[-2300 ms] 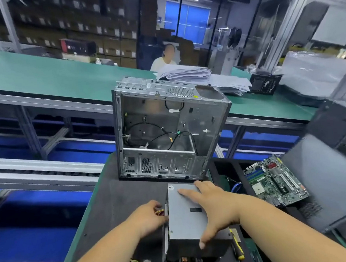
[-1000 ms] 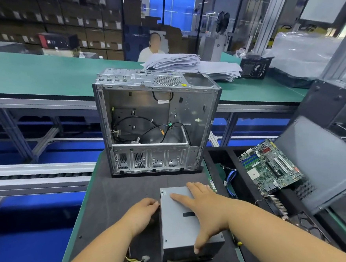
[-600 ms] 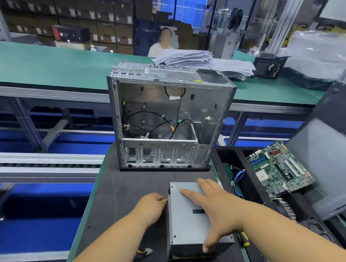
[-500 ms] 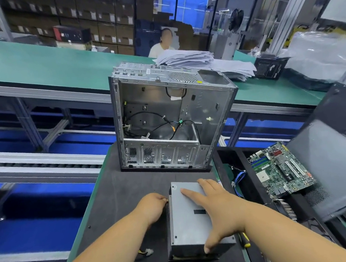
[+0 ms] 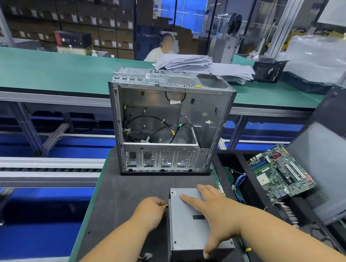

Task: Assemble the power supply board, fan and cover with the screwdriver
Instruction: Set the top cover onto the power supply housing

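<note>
Both hands rest on a grey metal power supply box (image 5: 187, 222) lying on a dark mat (image 5: 119, 198) at the near centre of the workbench. Right hand (image 5: 214, 211) lies flat on the box's top, fingers straight and spread toward the far left, thumb hooked down over the near right edge. Left hand (image 5: 151, 211) is pressed against the box's left side with its fingers curled; they appear to pinch yellow wires where these leave the box, though the grip itself is hidden behind the knuckles. A small white connector (image 5: 147, 256) on yellow and black wires lies on the mat near the box's near left corner.

Farther along the mat, just beyond the box, an open silver computer case (image 5: 173, 122) stands upright, its open side facing the viewer. Loose black cables (image 5: 147, 122) hang inside it.

To the right, in a black tray (image 5: 223, 164), a green motherboard (image 5: 281, 172) lies tilted, with a dark grey cover panel (image 5: 332, 166) leaning beside it on its right. A yellow tip (image 5: 248, 249) shows at the near right edge of the mat; what it belongs to is unclear.

Beyond the case runs a long green-topped table (image 5: 40, 66) carrying a stack of papers (image 5: 185, 63). A seated person (image 5: 161, 49) is visible behind it.
</note>
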`<state>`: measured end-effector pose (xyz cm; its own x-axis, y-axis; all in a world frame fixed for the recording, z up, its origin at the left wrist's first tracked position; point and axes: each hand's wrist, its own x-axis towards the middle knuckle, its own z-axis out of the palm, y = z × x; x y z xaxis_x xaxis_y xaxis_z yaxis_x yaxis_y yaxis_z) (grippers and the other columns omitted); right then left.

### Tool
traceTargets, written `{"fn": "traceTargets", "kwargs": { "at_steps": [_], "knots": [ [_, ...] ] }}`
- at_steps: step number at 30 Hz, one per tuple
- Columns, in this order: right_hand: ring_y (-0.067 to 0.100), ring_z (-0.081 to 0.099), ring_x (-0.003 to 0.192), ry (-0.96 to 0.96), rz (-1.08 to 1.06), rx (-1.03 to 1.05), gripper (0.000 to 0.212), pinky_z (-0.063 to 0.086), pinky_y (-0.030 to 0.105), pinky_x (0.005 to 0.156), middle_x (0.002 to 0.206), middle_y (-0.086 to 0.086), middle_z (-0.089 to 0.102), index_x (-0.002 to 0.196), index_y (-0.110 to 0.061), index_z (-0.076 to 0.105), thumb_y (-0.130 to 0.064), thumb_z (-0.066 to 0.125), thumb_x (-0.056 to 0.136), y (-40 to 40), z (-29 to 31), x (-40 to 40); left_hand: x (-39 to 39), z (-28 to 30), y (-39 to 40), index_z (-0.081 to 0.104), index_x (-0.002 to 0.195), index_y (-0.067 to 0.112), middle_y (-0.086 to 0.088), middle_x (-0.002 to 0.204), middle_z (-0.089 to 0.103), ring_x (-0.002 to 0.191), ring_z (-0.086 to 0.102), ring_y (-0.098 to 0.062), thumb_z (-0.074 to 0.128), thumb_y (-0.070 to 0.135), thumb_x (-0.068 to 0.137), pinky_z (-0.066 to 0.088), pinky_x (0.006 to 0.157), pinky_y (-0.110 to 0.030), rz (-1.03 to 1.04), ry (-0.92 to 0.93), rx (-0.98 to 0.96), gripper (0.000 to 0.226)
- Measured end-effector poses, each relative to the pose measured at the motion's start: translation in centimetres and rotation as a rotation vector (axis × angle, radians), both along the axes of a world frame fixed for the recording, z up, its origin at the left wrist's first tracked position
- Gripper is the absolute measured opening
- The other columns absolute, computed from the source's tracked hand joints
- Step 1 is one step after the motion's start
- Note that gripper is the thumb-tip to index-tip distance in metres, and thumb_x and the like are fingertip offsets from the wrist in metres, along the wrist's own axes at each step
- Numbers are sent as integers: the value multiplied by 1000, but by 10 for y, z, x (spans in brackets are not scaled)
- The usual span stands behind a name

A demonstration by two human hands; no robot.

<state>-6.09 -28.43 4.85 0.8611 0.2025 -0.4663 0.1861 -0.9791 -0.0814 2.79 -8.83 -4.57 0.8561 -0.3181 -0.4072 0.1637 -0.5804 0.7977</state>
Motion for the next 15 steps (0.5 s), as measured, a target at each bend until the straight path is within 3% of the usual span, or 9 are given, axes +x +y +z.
{"fn": "traceTargets", "kwargs": {
  "at_steps": [9, 15],
  "knots": [
    [25, -22, 147, -41, 7, 11, 140, -4, 49, 119, 162, 8, -18, 144, -55, -20, -65, 84, 51, 2, 6, -7, -1, -2, -5, 78, 75, 13, -11, 81, 75, 74, 60, -21, 49, -3, 85, 43, 68, -24, 110, 124, -60, 34],
    [23, -25, 147, -45, -3, 53, 139, -2, 47, 119, 162, 7, -19, 143, -58, -21, -64, 84, 52, 0, 11, -11, 5, 7, -9, 71, 112, 7, -8, 103, 70, 77, 58, -15, 47, 1, 93, 45, 58, -14, 27, 50, 50, 31]
  ]
}}
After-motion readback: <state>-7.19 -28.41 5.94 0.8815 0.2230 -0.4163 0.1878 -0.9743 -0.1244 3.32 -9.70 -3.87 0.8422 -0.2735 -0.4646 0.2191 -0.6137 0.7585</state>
